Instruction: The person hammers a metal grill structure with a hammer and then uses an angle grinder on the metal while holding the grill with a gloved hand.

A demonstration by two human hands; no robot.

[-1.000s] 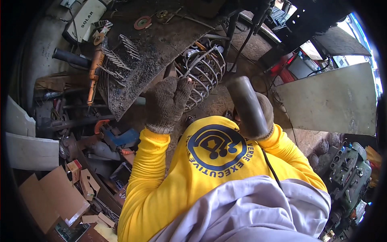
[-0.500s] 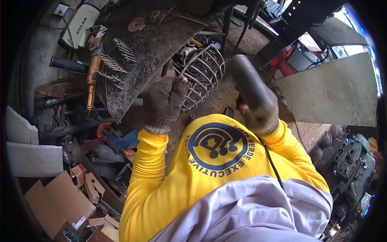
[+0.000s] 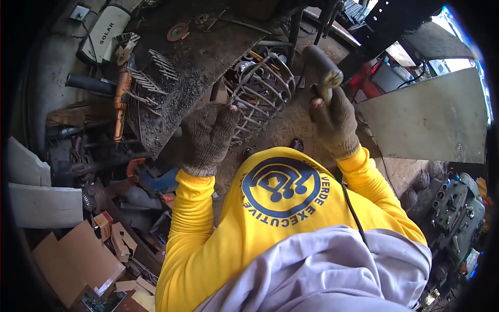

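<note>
Both my hands wear brown knit gloves and yellow sleeves. My left hand (image 3: 208, 138) rests its fingers on the lower edge of a round cage of bent metal rods (image 3: 262, 88), which leans against the dark workbench (image 3: 202, 57). My right hand (image 3: 335, 122) is closed around the handle of a dark cylindrical tool (image 3: 322, 65), raised to the right of the cage, with a black cable trailing down past my sleeve.
Several short metal rods (image 3: 150, 78), an orange-handled tool (image 3: 120, 101) and a red disc (image 3: 178, 32) lie on the bench. Cardboard boxes (image 3: 78, 260) and scrap crowd the lower left. A flat metal sheet (image 3: 431, 119) stands at right, an engine part (image 3: 457, 208) below it.
My right hand has lifted the dark tool and tipped it upward, away from my chest. My left hand stays on the rod cage.
</note>
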